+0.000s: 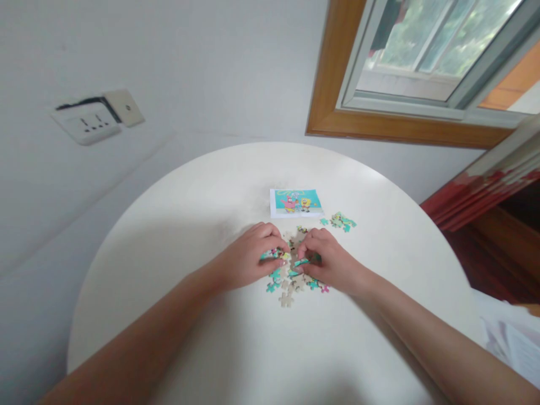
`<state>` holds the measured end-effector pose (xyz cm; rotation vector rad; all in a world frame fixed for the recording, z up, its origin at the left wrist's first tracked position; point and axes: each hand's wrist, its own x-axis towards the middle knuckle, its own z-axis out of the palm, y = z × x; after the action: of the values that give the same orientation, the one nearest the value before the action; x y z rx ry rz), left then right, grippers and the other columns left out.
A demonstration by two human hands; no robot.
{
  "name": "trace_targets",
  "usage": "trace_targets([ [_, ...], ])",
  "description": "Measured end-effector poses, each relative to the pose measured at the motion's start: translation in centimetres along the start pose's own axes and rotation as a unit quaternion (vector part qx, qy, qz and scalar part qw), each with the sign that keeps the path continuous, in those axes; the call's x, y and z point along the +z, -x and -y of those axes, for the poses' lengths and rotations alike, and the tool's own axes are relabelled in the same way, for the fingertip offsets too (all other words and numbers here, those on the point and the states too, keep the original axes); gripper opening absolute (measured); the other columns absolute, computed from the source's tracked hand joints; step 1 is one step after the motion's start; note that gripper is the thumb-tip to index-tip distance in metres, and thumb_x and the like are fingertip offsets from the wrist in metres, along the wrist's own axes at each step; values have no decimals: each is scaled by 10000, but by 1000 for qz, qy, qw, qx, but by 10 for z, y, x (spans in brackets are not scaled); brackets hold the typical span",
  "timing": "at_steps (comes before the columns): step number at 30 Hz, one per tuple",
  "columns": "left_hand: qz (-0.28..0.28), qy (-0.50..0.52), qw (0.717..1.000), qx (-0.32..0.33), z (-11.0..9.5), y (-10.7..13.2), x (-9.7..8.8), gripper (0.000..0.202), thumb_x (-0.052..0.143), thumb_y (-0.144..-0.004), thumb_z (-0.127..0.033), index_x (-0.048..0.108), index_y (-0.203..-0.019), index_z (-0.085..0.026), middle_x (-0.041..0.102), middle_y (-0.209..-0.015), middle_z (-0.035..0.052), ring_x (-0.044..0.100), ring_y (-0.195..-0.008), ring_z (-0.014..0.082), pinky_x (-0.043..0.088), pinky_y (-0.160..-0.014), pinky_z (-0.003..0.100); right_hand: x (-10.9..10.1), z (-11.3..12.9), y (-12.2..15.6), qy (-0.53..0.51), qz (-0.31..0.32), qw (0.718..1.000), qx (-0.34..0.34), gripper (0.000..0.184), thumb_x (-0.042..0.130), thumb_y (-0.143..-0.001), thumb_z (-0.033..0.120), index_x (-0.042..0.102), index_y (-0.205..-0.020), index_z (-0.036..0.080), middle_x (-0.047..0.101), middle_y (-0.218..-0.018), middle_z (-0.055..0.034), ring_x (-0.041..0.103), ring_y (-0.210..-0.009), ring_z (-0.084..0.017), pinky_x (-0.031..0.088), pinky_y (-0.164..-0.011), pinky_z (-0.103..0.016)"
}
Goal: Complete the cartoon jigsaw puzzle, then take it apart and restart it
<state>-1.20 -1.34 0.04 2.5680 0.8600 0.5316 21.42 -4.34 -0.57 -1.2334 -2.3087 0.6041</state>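
A heap of small jigsaw pieces (pixel 291 281), teal, beige and pink, lies in the middle of a round white table (pixel 169 242). My left hand (pixel 248 256) rests on the heap's left side, fingers curled and pinching a teal piece. My right hand (pixel 327 259) sits on the heap's right side, fingers pinched on another teal piece. The two hands almost touch at the fingertips. A small joined cluster of teal pieces (pixel 340 221) lies apart, beyond my right hand. A picture card with cartoon figures (pixel 296 202) lies flat behind the heap.
The table stands against a white wall with a power socket (pixel 90 124) at the left. A wood-framed window (pixel 422 73) is at the upper right. Red-and-white fabric (pixel 485 191) and dark wooden furniture lie off the table's right edge.
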Motion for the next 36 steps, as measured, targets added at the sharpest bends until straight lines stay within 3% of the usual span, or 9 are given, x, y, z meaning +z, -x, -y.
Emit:
trace_targets([
  [5,7,3,1000,5,-1,1,0,139,602,-812,-219,646,-944,-214,546,-982,39,514,-962,190,398,-877,307,3,1,-1,-26,-21,999,-9,63,688,-746,199,635,-779,205,579,-737,14,511,-764,-148,365,-786,-318],
  [9,10,-2,1000,14,1,2,0,137,596,-824,-221,634,-956,-217,541,-997,39,506,-973,191,384,-885,312,2,3,0,-47,-36,998,21,44,648,-750,179,641,-780,211,617,-731,14,535,-750,-149,390,-747,-305],
  [14,9,-18,999,27,2,1,3,122,562,-870,-267,625,-962,-217,540,-997,45,497,-976,196,372,-885,320,0,5,1,-72,-47,996,34,240,601,-755,141,681,-955,246,676,-806,-2,577,-795,-163,436,-770,-328],
  [18,12,-36,999,25,1,1,6,149,545,-889,-297,632,-988,-228,539,-994,48,494,-971,203,368,-883,333,1,6,1,-82,-53,995,35,232,595,-761,140,722,-900,275,689,-809,-5,590,-836,-178,445,-800,-357],
  [24,7,-14,1000,23,-1,0,6,113,552,-888,-295,633,-929,-227,535,-973,38,496,-954,191,375,-871,323,-21,-23,1,-137,-175,965,143,157,609,-793,300,715,-858,205,701,-819,-42,603,-762,-177,453,-703,-316],
  [28,4,2,1000,23,-4,-2,3,99,562,-877,-274,627,-847,-205,545,-938,32,501,-920,181,378,-848,311,-42,-62,0,-46,-266,944,191,205,599,-787,354,703,-789,177,695,-722,-38,582,-653,-164,426,-660,-297],
  [31,-7,4,1000,19,-4,-3,2,118,567,-874,-289,626,-832,-196,549,-927,34,508,-910,180,383,-836,304,-46,-83,1,60,-279,937,203,234,583,-799,370,728,-758,192,709,-744,-51,584,-707,-185,417,-697,-315],
  [36,-49,-8,999,7,-1,-3,1,161,533,-894,-310,648,-851,-206,566,-913,34,525,-885,174,403,-804,291,-46,-84,2,154,-306,922,180,298,507,-871,374,750,-873,202,697,-886,-96,574,-872,-231,408,-806,-382],
])
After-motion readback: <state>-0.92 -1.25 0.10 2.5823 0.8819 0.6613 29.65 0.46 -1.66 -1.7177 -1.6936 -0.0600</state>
